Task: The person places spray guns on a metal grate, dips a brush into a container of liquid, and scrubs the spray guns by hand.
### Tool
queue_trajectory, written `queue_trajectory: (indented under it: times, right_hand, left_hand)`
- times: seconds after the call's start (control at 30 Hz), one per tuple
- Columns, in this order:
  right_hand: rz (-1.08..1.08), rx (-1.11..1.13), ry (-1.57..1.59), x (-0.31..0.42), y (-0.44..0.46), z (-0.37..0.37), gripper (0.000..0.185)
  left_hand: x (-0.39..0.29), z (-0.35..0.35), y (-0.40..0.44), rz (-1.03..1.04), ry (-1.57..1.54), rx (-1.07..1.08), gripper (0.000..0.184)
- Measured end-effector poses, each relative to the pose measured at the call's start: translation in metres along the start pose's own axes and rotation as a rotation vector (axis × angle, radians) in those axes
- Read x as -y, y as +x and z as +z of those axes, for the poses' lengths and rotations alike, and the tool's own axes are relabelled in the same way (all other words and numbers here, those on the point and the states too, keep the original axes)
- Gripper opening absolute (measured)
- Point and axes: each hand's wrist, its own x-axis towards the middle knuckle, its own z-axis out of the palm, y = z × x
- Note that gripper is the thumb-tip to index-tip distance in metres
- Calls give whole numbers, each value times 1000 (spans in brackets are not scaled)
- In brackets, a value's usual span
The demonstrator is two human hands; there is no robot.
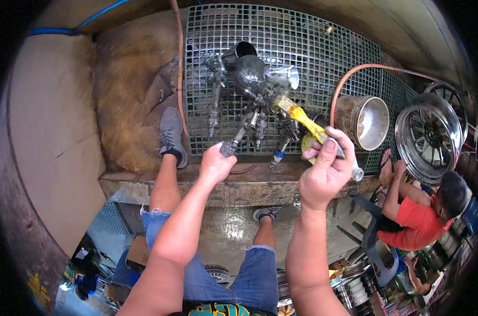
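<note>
My left hand (217, 166) is closed around the grey lower end of a paint-stained spray gun (243, 130), which points away from me over the grate. In my right hand (327, 176) is a paintbrush (306, 120), pinched by its yellow handle. The bristles are at the front of the gun; I cannot tell whether they touch it. Around them lie more stained spray guns (216, 89), a dark rounded cup (249, 73) and a shiny metal cup (286, 77). A gun with a blue ring (279, 155) lies between my hands. Behind my right hand, a yellowish container is partly hidden.
The green grate (312, 42) lies on a raised ledge (223, 192). A metal bucket (362, 122) stands right, with an orange hose (349, 73) arching over it. Wheel rims (431, 134) lean farther right. A person in a red shirt (415, 224) sits lower right beside a grey chair (376, 247).
</note>
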Motion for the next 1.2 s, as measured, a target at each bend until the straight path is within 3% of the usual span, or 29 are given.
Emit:
queue_trajectory:
  times: [0.1,0.23,0.37,0.6,0.67,0.9,1.1,1.2]
  right_hand:
    - [41,127,-76,2,10,7,17]
    - [-89,156,-385,-20,31,3,16]
    - [171,77,-11,-35,54,-7,21]
    - [231,56,27,-73,105,-15,25]
    - [217,51,7,-70,107,-14,22]
    - [28,192,-324,-10,43,-12,12]
    - [-185,256,-560,-21,76,-2,12]
    - [-146,249,-622,-39,107,6,19]
  left_hand:
    - [-8,2,-5,-2,111,-14,20]
    - [-7,7,-6,18,155,-16,21]
    - [12,11,1,25,137,28,20]
    - [12,13,-3,70,123,43,15]
    - [8,12,-6,137,247,18,15]
    - [6,10,-6,107,250,-73,18]
    - [-5,8,-14,134,352,-81,20]
    - [-3,10,-15,149,385,-53,21]
